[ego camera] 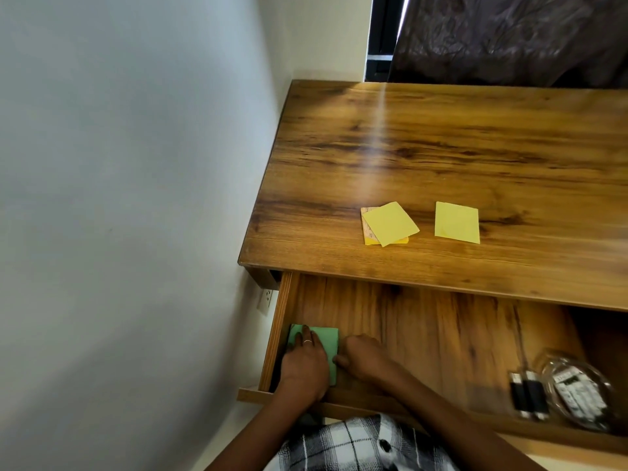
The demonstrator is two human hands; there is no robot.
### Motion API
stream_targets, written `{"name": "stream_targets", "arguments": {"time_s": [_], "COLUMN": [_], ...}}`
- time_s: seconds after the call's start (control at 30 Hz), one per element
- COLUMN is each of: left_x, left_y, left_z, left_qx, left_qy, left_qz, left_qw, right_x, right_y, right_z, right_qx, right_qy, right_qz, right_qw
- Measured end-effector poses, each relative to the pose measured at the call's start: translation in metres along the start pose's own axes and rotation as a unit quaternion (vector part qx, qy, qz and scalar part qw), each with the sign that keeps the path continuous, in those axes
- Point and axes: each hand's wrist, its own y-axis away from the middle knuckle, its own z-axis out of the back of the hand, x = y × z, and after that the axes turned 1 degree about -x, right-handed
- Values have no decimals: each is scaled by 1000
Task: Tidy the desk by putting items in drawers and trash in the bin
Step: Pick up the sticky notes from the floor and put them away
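At the left front corner of the open drawer [424, 331], the left hand [304, 360] presses flat on a green notepad [328, 338] while the right hand [362, 356], fingers curled, touches its edge, apparently squaring it; two yellow note stacks [390, 223] [457, 222] remain on the desk [441, 147]

A dark patterned curtain [509, 39] hangs behind — a white wall socket [266, 299] sits low beside a pale wall [119, 198].

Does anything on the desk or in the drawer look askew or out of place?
Mildly: on the desk top, the left yellow sheet lies skewed across a small pad. The right yellow sheet lies flat.
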Motion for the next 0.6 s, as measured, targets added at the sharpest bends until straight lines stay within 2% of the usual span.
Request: {"name": "stream_targets", "arguments": {"time_s": [0.1, 0.2, 0.27, 0.37, 0.5, 0.6], "left_x": [3, 3, 1, -5, -13, -17], "left_y": [-1, -1, -1, -1, -11, -20], "left_z": [9, 23, 33, 47, 66, 76], "left_qx": [-73, -170, -232, -318, -360, -347], "left_qy": [57, 143, 221, 337, 405, 432], "left_qz": [-11, -39, -57, -87, -122, -131], "left_qw": [996, 974, 946, 882, 832, 822], "right_x": [-2, 2, 4, 0, -15, -29], "right_y": [8, 23, 31, 32, 12, -12], "right_z": [25, 62, 88, 118, 143, 154], "right_qx": [-22, -97, -164, -271, -398, -401], "right_qy": [-75, -138, -176, -215, -185, -126], "right_qz": [7, 41, 65, 68, 18, -50], "right_qw": [997, 985, 968, 936, 898, 906]}}
